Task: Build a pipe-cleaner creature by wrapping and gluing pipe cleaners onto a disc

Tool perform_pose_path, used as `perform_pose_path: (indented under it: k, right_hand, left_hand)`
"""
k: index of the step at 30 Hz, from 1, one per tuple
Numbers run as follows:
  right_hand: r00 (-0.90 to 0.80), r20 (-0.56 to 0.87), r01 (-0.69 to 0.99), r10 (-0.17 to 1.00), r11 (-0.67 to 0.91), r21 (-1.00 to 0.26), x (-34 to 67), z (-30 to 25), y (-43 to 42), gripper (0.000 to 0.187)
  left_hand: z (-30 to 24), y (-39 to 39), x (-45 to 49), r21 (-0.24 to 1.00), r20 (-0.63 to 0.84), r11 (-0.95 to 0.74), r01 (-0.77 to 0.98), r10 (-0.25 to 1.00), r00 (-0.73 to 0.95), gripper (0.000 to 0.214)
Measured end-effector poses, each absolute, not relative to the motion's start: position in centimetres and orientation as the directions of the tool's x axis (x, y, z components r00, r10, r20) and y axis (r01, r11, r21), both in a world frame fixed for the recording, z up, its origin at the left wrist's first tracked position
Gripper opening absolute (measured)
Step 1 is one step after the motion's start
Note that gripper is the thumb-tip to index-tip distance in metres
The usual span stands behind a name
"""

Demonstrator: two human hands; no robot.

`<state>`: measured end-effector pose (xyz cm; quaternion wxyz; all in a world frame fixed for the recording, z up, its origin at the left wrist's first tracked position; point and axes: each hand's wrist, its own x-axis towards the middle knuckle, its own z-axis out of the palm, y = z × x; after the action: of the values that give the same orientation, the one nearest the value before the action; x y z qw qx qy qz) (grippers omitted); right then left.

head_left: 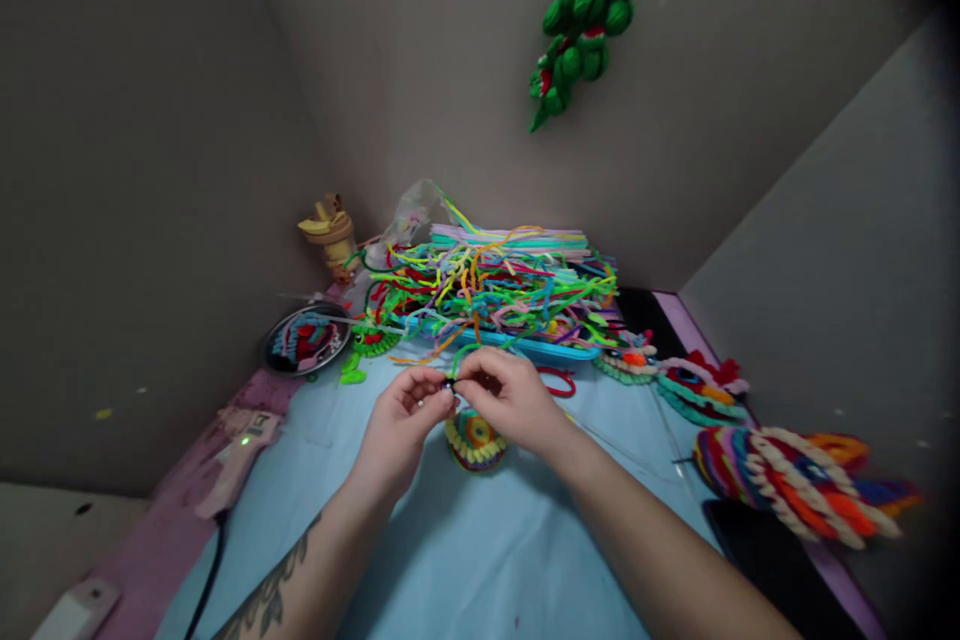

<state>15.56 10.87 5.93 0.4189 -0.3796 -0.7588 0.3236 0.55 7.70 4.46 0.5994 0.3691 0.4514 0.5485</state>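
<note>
My left hand (pixel 401 420) and my right hand (pixel 510 395) meet above the light blue cloth (pixel 480 540), fingertips pinched together on a small dark piece (pixel 448 386) that I cannot make out. Just below the fingers lies a round multicoloured coiled pipe-cleaner disc (pixel 474 440), partly hidden by my right hand. A green pipe cleaner (pixel 469 352) runs from the fingers toward the big heap of coloured pipe cleaners (pixel 495 285) on a blue tray (pixel 547 350) behind.
A dark plate with coiled pieces (pixel 307 340) and a yellow figure (pixel 330 235) stand at the back left. A glue gun (pixel 236 460) lies left. Finished colourful pieces (pixel 795 480) lie at the right. A green ornament (pixel 585 10) hangs on the wall.
</note>
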Motion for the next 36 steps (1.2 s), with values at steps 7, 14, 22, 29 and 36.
perform_pose_path:
  k: [7, 14, 22, 29, 36]
  right_hand:
    - [-0.444, 0.359, 0.316, 0.821, 0.519, -0.794, 15.4, 6.0, 10.6, 0.010]
    - [-0.500, 0.347, 0.329, 0.793, 0.545, -0.771, 14.2, 4.6, 10.1, 0.011]
    - [-0.480, 0.283, 0.368, 0.831, 0.483, -0.794, 14.2, 4.8, 10.0, 0.013]
    - [-0.477, 0.310, 0.336, 0.823, 0.496, -0.800, 14.4, 5.1, 10.3, 0.009]
    - [-0.443, 0.317, 0.330, 0.839, 0.481, -0.812, 15.6, 5.5, 11.2, 0.007]
  left_hand:
    - [4.9, 7.0, -0.4, 0.937, -0.187, 0.191, -0.293, 0.981, 0.044, 0.029]
    - [3.9, 6.1, -0.6, 0.950, -0.200, 0.212, -0.231, 0.977, 0.073, 0.027]
    - [6.2, 9.9, -9.6, 0.904, 0.260, -0.051, 0.425, 0.855, -0.449, 0.027]
    - [5.0, 13.9, -17.2, 0.726, 0.241, 0.169, 0.666, 0.845, -0.477, 0.029]
    - [3.7, 11.9, -13.2, 0.827, 0.034, 0.080, 0.556, 0.981, -0.193, 0.025]
